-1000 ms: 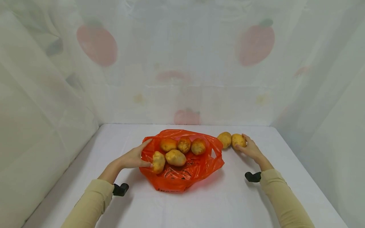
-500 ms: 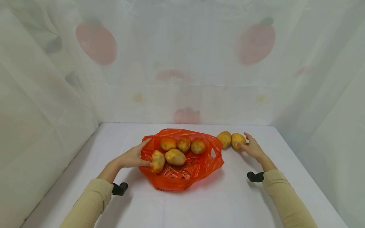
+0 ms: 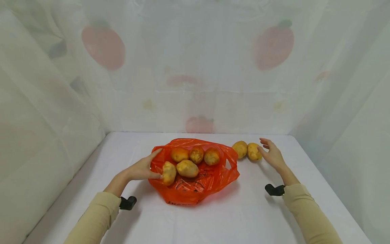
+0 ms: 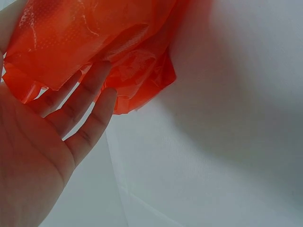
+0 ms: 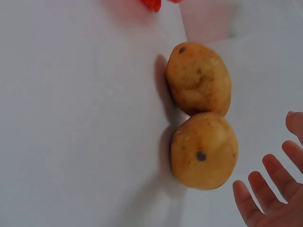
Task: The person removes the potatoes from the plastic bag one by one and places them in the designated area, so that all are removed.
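An orange-red plastic bag lies with its mouth wide, several potatoes inside. My left hand holds the bag's left rim, thumb beside the leftmost potato. In the left wrist view, the last fingers of the left hand lie along the outside of the plastic. Right of the bag, two potatoes sit side by side on the table: one near the bag, the other farther right. My right hand hovers just right of that second potato, fingers spread and holding nothing.
A white cloth covers the table. Pale curtains with faded fruit prints stand behind and at both sides. A black wrist mount juts from the left cuff, and another from the right cuff.
My right hand has let go of the rightmost potato and drawn back slightly to the right, its fingers opening. The left hand, bag and potatoes look the same.
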{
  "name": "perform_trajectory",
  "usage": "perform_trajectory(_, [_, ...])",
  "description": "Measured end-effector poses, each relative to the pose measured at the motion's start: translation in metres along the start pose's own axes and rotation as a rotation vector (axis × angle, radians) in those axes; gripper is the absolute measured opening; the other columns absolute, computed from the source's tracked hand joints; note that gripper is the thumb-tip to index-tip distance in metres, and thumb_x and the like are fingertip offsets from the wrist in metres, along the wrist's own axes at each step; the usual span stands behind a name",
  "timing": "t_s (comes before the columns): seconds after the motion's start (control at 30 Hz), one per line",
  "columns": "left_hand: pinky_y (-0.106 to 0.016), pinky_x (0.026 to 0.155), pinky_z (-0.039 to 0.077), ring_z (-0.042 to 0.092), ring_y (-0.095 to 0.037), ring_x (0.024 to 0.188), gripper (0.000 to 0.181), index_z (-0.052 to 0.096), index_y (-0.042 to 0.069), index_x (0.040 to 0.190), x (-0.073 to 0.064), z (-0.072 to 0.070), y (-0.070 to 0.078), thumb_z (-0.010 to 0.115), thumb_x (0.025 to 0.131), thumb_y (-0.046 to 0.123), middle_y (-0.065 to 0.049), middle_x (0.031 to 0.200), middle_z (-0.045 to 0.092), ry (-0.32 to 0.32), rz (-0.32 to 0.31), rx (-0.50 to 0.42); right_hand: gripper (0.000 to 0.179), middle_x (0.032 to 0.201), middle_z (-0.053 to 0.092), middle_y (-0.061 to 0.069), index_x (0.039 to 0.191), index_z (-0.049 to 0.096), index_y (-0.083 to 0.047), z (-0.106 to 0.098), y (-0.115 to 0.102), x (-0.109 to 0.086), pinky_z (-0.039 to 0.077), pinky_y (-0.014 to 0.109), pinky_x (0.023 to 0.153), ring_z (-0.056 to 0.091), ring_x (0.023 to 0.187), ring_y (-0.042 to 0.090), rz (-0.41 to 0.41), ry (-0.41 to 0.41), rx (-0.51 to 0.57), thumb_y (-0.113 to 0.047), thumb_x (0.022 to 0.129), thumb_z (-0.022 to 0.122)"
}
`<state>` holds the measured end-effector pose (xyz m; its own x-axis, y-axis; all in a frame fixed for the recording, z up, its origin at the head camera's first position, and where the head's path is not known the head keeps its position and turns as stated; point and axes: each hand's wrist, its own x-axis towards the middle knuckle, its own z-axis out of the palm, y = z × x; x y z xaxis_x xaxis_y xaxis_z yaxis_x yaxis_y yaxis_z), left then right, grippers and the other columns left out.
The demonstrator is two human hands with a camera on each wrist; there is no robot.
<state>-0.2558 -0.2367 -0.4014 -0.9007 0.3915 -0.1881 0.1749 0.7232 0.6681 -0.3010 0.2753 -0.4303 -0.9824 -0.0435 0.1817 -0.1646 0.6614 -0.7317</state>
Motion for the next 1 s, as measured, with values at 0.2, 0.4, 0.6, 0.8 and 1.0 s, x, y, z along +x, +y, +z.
perform_trajectory(0.2, [-0.056, 0.101, 0.034, 0.035, -0.035, 0.129, 0.102, 0.01, 0.024, 0.149, -0.001, 0.0, 0.001, 0.076, 0.072, 0.038, -0.013, 0.146, 0.031, 0.002, 0.004, -0.003, 0.047, 0.131, 0.048, 0.021, 0.133, 0.042, -0.002, 0.001, -0.014, 0.002, 0.038, 0.054, 0.097, 0.046, 0.119, 0.039, -0.059, 0.074, 0.053, -0.026, 0.094, 0.052])
perform_trajectory(0.4, [-0.057, 0.101, 0.034, 0.035, -0.035, 0.129, 0.102, 0.01, 0.024, 0.149, -0.001, 0.0, 0.001, 0.076, 0.072, 0.038, -0.014, 0.146, 0.031, 0.003, 0.008, 0.001, 0.044, 0.127, 0.051, 0.019, 0.131, 0.045, -0.004, 0.001, -0.031, 0.001, 0.041, 0.053, 0.094, 0.049, 0.116, 0.037, -0.104, 0.1, 0.088, -0.024, 0.094, 0.053])
perform_trajectory(0.6, [-0.056, 0.101, 0.034, 0.035, -0.035, 0.129, 0.102, 0.01, 0.024, 0.149, -0.001, 0.0, 0.0, 0.076, 0.072, 0.037, -0.014, 0.146, 0.031, 0.003, 0.009, -0.001, 0.045, 0.131, 0.05, 0.016, 0.133, 0.043, -0.007, 0.001, -0.047, -0.002, 0.042, 0.052, 0.094, 0.048, 0.117, 0.034, -0.122, 0.05, 0.081, -0.028, 0.094, 0.051])
perform_trajectory(0.8, [-0.054, 0.1, 0.036, 0.036, -0.034, 0.128, 0.103, 0.01, 0.023, 0.149, 0.0, 0.0, -0.001, 0.076, 0.072, 0.038, -0.013, 0.146, 0.031, 0.006, 0.026, 0.006, 0.044, 0.132, 0.049, 0.013, 0.133, 0.043, -0.009, 0.002, -0.066, -0.002, 0.043, 0.052, 0.094, 0.049, 0.117, 0.032, -0.172, -0.005, 0.088, -0.027, 0.094, 0.052])
perform_trajectory(1.0, [-0.054, 0.1, 0.036, 0.037, -0.033, 0.127, 0.102, 0.01, 0.025, 0.149, 0.0, 0.0, 0.0, 0.076, 0.071, 0.038, -0.012, 0.146, 0.032, 0.003, 0.013, 0.006, 0.043, 0.128, 0.051, 0.015, 0.133, 0.044, -0.007, 0.006, -0.086, -0.004, 0.043, 0.051, 0.094, 0.05, 0.116, 0.032, -0.211, -0.066, 0.108, -0.023, 0.094, 0.053])
